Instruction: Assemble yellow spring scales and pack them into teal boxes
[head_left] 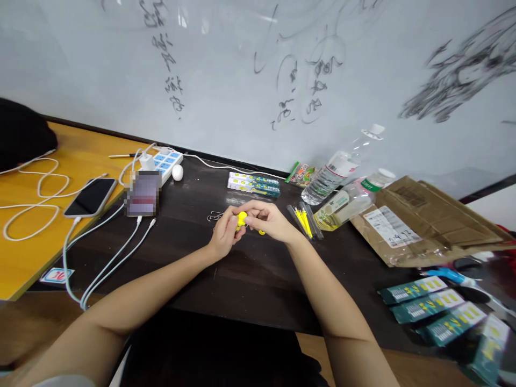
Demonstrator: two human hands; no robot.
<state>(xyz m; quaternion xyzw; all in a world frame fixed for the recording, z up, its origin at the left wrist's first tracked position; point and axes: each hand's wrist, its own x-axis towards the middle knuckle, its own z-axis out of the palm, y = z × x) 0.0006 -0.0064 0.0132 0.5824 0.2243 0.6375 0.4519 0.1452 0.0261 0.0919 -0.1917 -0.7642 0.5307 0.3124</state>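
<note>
Both hands meet over the middle of the dark table. A small yellow piece (242, 219) is pinched between them. My left hand (226, 230) has its fingers closed on the left side of the piece. From the right, the thumb and fingers of my right hand (269, 219) are closed on the same piece. Another small yellow bit (262, 233) shows just under my right hand. Metal wire pieces (215, 216) lie on the table beside my left hand. Thin yellow sticks in clear wrapping (305, 221) lie to the right of my right hand.
Beyond the hands lie two slim boxes (253, 184). Bottles (331, 177), a snack packet (301, 174) and a cardboard parcel (423, 220) stand or lie right. Several green boxes (427, 305) are at front right. Phones (92, 197), cables and a power strip (167, 162) occupy the left.
</note>
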